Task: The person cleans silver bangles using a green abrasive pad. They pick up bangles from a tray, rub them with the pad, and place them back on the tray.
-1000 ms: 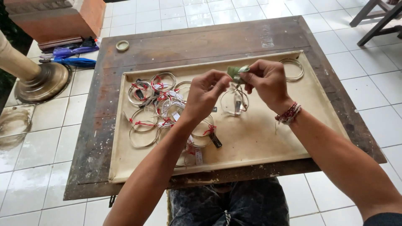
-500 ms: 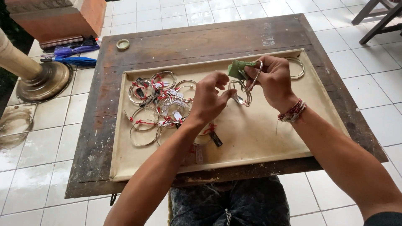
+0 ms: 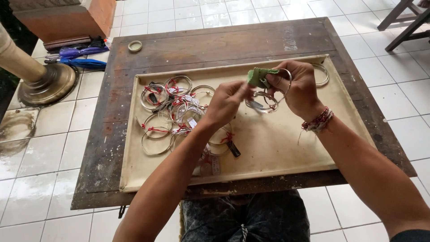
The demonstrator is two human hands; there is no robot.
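Note:
A shallow cream tray (image 3: 286,148) lies on a worn dark wooden table (image 3: 210,45). Above the tray's upper middle, my right hand (image 3: 301,87) grips a silver bangle (image 3: 283,83) and a small green cloth (image 3: 260,76). My left hand (image 3: 227,102) pinches the same bangle cluster, where a second silver ring (image 3: 262,104) hangs below. Several silver bangles tied with red string and small tags (image 3: 174,112) are heaped on the tray's left half, just left of my left hand.
Another silver bangle (image 3: 321,74) rests at the tray's upper right corner. A small round tin (image 3: 135,45) sits on the table's far left. On the tiled floor stand a brass pillar base (image 3: 47,83), blue umbrellas (image 3: 83,58), and chair legs (image 3: 405,22).
Both hands have stayed above the tray while turning the bangle; the green cloth has shifted from above the fingers to the bangle's left side, and my left hand has closed onto the rings.

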